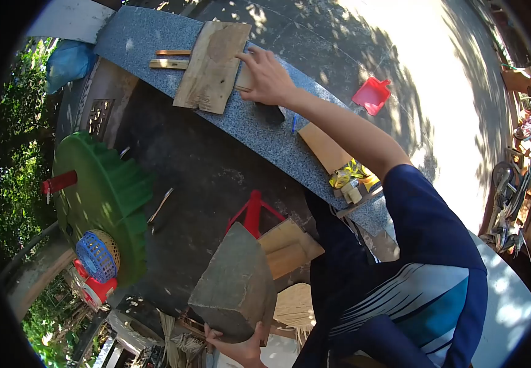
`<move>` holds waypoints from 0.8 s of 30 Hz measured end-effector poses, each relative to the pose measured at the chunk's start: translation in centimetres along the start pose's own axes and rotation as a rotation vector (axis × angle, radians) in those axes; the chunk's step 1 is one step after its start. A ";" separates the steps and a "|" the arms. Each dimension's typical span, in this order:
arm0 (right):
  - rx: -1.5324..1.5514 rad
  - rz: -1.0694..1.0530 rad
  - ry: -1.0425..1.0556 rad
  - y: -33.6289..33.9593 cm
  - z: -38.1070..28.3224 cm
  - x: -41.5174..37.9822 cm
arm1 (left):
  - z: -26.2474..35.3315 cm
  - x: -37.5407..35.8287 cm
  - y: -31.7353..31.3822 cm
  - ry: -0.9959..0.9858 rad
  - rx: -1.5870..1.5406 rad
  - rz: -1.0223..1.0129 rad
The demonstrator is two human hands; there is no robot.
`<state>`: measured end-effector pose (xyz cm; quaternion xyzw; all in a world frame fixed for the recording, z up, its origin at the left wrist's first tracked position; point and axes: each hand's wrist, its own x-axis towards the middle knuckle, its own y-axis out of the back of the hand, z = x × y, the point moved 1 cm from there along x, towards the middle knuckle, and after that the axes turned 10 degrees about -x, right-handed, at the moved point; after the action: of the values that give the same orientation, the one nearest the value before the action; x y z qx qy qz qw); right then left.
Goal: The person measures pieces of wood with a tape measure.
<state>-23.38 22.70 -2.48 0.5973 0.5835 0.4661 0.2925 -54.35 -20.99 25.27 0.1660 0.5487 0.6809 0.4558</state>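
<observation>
My right hand (268, 78) reaches over the speckled stone bench top (241, 132). Its thumb and fingers span a small pale wood piece (244, 78), right beside a wide wooden board (213, 66). A small black object (270, 113) lies just under this hand. Down at the bottom of the view, my left hand (244, 351) is closed around the lower end of a large grey, box-shaped block (232, 285). The block is tilted, and its bulk hides part of the hand. Two narrow wood strips (170, 64) lie at the board's far side.
A tan board (325, 147), yellow tape roll (340, 178) and blue pen (294, 122) are on the bench. A red stand (253, 211) and wood pieces (287, 245) are below. The green scalloped table (94, 202) holds a blue basket (95, 257). A red dustpan (371, 95) lies beyond.
</observation>
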 end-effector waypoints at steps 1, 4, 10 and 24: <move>-0.024 -0.027 0.021 -2.4 -1.0 3.8 | 0.6 0.0 -0.7 0.040 0.023 0.014; -0.125 -0.166 0.058 -8.5 -2.5 11.9 | 2.0 -0.1 -2.2 0.150 0.009 0.030; -0.155 -0.017 -0.085 -9.1 -0.3 7.4 | -2.1 -1.0 -3.8 0.027 -0.020 0.115; -0.187 -0.313 -0.572 3.3 3.0 -24.3 | -1.7 0.5 -4.5 -0.008 -0.021 0.100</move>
<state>-16.45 -0.75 -5.98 0.5776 0.5172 0.2803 0.5660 -53.91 -21.67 20.46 0.1908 0.5308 0.7079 0.4251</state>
